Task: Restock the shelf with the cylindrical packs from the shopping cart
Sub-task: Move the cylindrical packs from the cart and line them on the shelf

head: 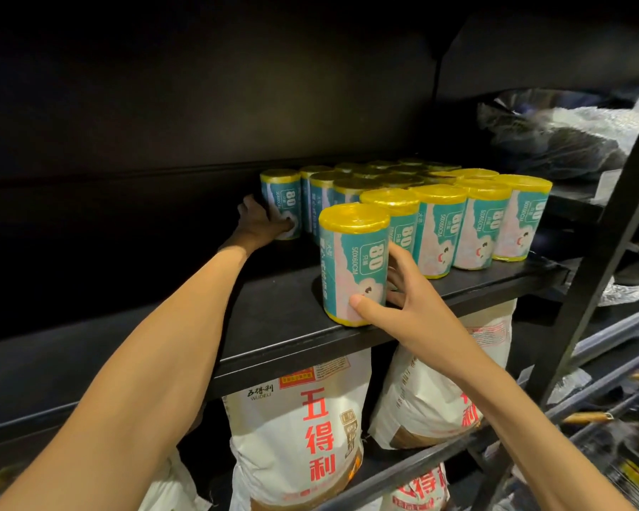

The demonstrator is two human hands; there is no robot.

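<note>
Several cylindrical packs with yellow tops and teal-and-pink labels stand upright on a black shelf [281, 315]. My left hand [261, 225] reaches deep to the back left and grips the rear-left pack [281, 195]. At the shelf's front edge my right hand [399, 300] holds the nearest pack [353, 263], thumb on its lower front and fingers round its right side. A row of packs [469, 226] runs to the right behind it, with more rows [380, 177] further back.
White flour sacks [303, 437] with red characters fill the shelf below. A black upright post [605, 248] frames the right side, with plastic-wrapped dark bundles [557, 130] beyond it. The wire shopping cart [628, 470] shows at the lower right. Dark bare shelf [144, 252] lies to the left.
</note>
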